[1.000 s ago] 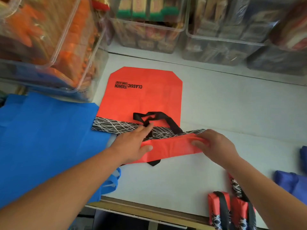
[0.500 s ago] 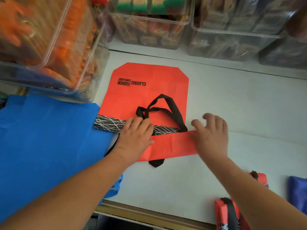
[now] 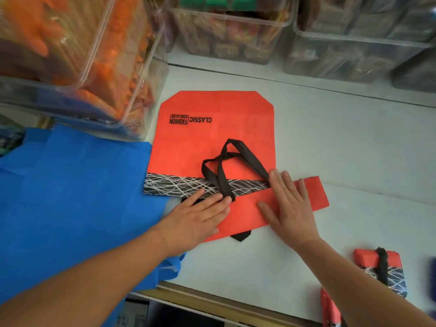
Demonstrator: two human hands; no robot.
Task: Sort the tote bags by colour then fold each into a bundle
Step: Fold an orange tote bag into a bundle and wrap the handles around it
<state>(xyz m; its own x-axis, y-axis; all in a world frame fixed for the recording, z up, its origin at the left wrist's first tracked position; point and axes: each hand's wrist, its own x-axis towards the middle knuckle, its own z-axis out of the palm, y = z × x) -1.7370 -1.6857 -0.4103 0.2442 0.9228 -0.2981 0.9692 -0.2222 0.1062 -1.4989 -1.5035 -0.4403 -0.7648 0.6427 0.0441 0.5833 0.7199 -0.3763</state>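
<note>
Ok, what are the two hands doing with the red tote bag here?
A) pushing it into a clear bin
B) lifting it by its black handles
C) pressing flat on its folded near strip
C: the left hand and right hand lie flat, fingers straight, on the folded strip of the red tote bag.

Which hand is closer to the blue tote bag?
Left. The left hand presses the red bag right beside the blue tote bag; the right hand lies flat farther right on its folded flap.
</note>
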